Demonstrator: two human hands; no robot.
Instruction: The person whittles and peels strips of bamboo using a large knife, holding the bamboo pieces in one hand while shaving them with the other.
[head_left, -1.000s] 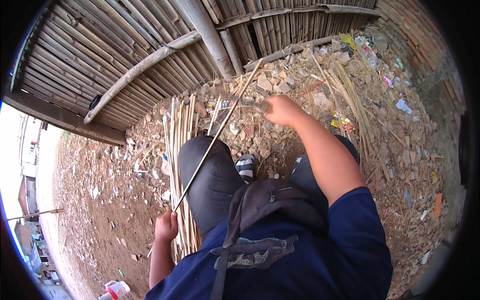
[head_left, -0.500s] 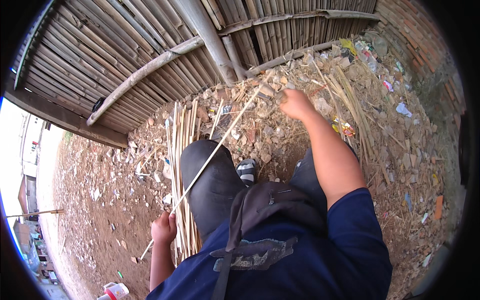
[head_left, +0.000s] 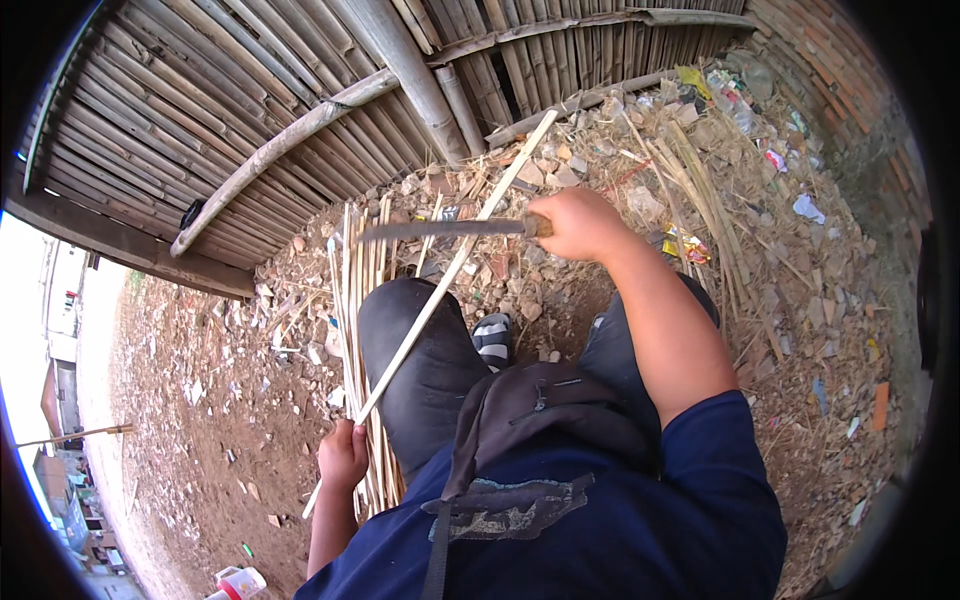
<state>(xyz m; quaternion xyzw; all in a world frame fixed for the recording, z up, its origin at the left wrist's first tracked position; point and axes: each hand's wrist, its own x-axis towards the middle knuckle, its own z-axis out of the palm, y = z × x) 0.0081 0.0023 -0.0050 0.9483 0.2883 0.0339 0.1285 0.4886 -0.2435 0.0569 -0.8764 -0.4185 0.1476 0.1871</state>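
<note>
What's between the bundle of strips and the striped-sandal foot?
The left leg in dark trousers, with the pale strip gripped in the left hand crossing above it. Head view shows it.

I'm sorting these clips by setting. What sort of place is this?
Probably an outdoor yard: a slatted wall, seemingly of bamboo, stands ahead, a brick wall runs along the right, and the bare earth is strewn with rubble and litter.
</note>
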